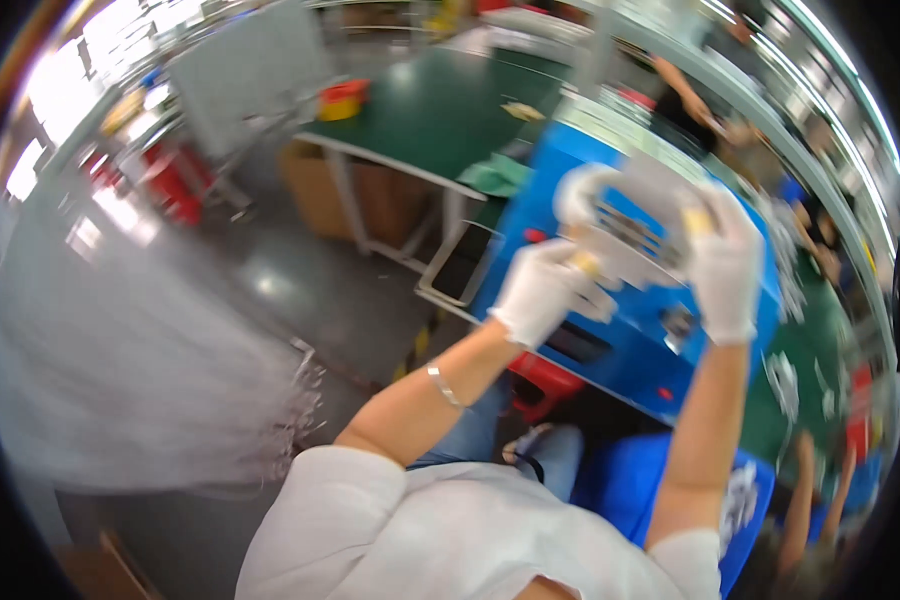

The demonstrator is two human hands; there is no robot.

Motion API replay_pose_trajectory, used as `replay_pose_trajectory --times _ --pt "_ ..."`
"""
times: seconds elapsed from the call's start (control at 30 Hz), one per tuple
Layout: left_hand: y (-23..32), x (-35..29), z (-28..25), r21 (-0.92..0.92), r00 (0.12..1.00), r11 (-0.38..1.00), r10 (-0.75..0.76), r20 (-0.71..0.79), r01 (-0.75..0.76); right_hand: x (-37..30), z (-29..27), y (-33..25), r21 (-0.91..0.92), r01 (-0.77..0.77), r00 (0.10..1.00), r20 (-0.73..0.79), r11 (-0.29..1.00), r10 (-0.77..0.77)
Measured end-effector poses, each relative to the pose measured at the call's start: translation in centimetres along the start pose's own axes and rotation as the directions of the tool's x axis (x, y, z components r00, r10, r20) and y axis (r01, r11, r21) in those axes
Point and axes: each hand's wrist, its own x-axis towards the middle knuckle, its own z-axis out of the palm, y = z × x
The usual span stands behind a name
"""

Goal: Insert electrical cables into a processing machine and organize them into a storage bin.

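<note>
Both my hands wear white gloves with yellowish tips, and are held over a blue machine (610, 355). My left hand (545, 290) has curled fingers, pinched at the machine's left side. My right hand (727, 265) is raised over the machine's right side, its thumb bent toward the fingers. A thick white loop (578, 192), smeared by motion, rises just beyond my left hand; I cannot tell its kind. Between the hands sits a pale metal fixture (625, 235) with slots. What each hand pinches is too blurred to make out.
Red buttons (535, 236) sit on the machine. To the left stands a green-topped table (430, 105) with a red and yellow container (342, 100) and green cloth (497, 175). A large bundle in clear plastic (140, 360) fills the left. White cables (783, 385) lie on the right bench; co-workers sit beyond.
</note>
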Motion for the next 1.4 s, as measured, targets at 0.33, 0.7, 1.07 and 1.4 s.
replay_pose_trajectory --times 0.33,0.7,1.07,1.4 --pt "13.3 -11.5 -16.7 0.867 -0.094 0.489 0.872 -0.481 0.093 -4.6 -2.6 0.8 0.008 -0.056 0.994 -0.098 0.998 0.056" --pt "17.3 -11.0 -16.3 0.531 0.486 0.685 0.729 -0.482 -0.499 -6.7 -1.3 -4.3 0.351 0.137 0.989 -0.003 0.926 -0.146" --pt "-9.8 -9.6 2.1 0.736 0.735 0.55 -0.291 0.612 -0.395 -3.8 6.4 -13.0 0.414 -0.841 0.386 0.91 0.349 -0.151" --pt "8.6 -10.5 -8.5 -0.241 0.793 0.784 0.604 0.079 -0.573 -18.9 -5.4 6.3 0.775 -0.623 0.752 0.63 -0.101 0.194"
